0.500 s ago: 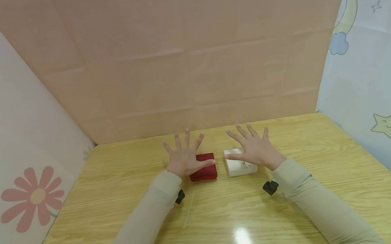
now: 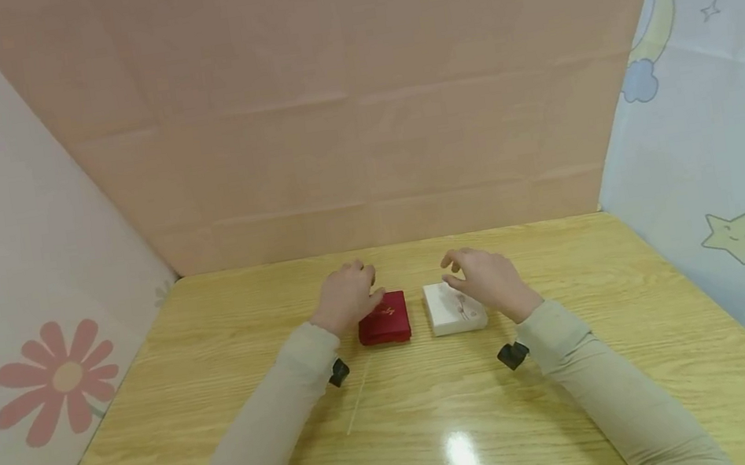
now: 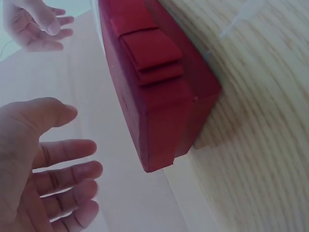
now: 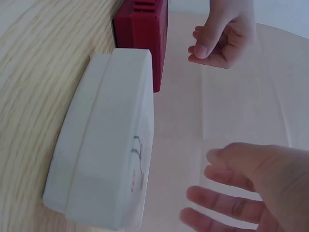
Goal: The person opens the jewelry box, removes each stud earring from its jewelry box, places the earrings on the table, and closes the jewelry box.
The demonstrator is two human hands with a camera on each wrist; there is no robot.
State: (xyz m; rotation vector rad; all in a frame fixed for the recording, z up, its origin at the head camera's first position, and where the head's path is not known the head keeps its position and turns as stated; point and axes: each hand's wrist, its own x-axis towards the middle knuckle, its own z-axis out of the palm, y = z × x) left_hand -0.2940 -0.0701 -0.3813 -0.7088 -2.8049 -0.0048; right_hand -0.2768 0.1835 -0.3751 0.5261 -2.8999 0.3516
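A red gift box [image 2: 386,331] with gold script on its lid lies on the table in the head view. The left wrist view shows a ribbon bow [image 3: 152,48] on its side. Beside it, to the right, sits a white lidded box [image 2: 442,308] with a small line drawing on top. My left hand [image 2: 346,297] hovers over the red box's left edge, fingers loosely bent and holding nothing. Over the white box's right side hangs my right hand [image 2: 491,281], also relaxed and empty. In both wrist views the fingers stay apart from the boxes.
Both boxes stand on a wood-grain table [image 2: 289,451]. A tan backdrop [image 2: 357,123] rises behind it, with patterned panels on the left and right. A thin pale strip [image 2: 357,401] lies in front of the red box. Each wrist carries a small black camera [image 2: 513,356].
The fingers of both hands were spread wide and straight; now they are loosely bent inward. More of the two box lids shows. Neither box has visibly moved on the table.
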